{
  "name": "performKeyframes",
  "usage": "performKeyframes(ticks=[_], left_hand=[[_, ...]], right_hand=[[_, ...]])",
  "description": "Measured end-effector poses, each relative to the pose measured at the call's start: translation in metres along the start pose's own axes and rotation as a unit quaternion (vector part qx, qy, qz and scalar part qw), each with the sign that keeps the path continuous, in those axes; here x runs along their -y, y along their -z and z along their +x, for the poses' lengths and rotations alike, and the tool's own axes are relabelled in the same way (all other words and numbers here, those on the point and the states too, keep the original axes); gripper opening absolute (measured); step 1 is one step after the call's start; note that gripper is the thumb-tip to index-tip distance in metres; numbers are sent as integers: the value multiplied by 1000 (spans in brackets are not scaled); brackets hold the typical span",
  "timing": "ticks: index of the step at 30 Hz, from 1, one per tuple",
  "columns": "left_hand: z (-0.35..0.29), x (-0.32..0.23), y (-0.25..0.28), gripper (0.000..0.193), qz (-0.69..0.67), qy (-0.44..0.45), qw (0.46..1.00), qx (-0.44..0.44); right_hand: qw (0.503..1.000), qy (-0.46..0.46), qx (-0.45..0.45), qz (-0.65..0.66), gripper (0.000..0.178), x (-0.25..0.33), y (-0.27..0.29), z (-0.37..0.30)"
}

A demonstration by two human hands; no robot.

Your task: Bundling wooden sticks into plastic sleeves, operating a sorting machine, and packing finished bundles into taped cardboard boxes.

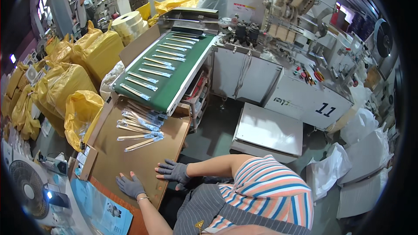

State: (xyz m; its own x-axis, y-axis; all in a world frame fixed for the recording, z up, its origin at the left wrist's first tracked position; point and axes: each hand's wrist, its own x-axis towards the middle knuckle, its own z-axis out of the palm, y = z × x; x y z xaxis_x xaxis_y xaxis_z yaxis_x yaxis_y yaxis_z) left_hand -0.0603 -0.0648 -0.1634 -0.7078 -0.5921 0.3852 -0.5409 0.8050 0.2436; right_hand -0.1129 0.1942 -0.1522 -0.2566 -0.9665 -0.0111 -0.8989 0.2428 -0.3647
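Striped cloth of a short sleeve (274, 178), in orange, white and blue, is seen nearest, beside a grey pinstriped garment (198, 209). At the far left, a round fan (28, 187) with a grille is placed below bulging yellow bags (63, 87) of thin, wrinkled plastic. Next, a glossy light-blue plastic sheet (100, 209) is laid at the near left end of the smooth brown surface (109, 161). Near this sheet the left hand (130, 186) is laid flat, its fingers a little spread. Farther up on the surface, thin pale sticks (141, 124) in clear and blue wrappers are heaped loosely. Above them, wrapped sticks (157, 62) are spaced in a row on a flat green belt (174, 82). At the right edge of the surface, the right hand (174, 172) is rested with fingers spread. Both hands are covered by grey gloves (177, 172) with bare fingertips; they are placed apart from each other and from the sticks. Farther right, a flat white box (270, 126) is set before a metal machine (296, 26), and soft white sacks (331, 165) are seen crumpled.
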Motion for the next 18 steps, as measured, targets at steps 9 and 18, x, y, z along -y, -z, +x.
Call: performKeyframes(ticks=[9,18], left_hand=[[-3,-3,5,59,-2,-7,1000,6],[-10,10,-12,57,45,-19,996,-73]], right_hand=[[1000,-7,-13,4,113,4,-2,-4],[999,30,-32,-2,109,-4,-20,3]])
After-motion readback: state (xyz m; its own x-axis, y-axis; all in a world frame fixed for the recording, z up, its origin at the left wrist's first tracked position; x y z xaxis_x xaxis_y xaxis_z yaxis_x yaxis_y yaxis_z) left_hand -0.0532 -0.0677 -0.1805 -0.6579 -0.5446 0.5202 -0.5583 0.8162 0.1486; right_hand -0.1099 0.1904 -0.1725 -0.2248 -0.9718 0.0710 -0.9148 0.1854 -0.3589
